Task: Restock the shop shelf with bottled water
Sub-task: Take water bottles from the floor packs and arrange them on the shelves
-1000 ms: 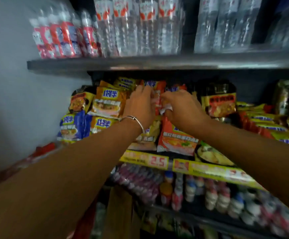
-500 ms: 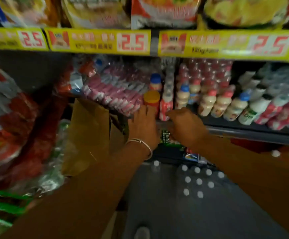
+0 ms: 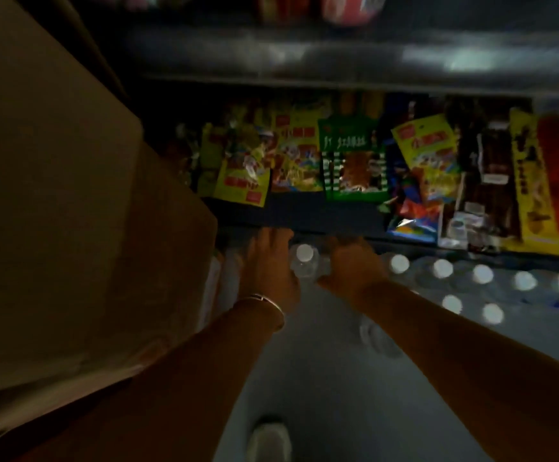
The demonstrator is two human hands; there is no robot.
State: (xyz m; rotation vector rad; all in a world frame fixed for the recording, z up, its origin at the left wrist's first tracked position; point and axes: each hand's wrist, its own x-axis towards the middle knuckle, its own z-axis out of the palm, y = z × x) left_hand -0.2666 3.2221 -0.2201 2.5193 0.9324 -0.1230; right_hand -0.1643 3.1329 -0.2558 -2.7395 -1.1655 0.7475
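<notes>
Your left hand (image 3: 268,261) and right hand (image 3: 355,265) clasp one water bottle (image 3: 305,261) between them, down on the floor beside more bottles (image 3: 481,275). Beyond, the snack shelf (image 3: 338,161). Restocking looks barely begun; nothing's lifted yet.

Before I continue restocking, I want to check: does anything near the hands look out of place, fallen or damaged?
One bottle seems to lie on its side on the floor, below the right hand, apart from the upright bottles. The picture is dark and blurred, so damage cannot be judged.
</notes>
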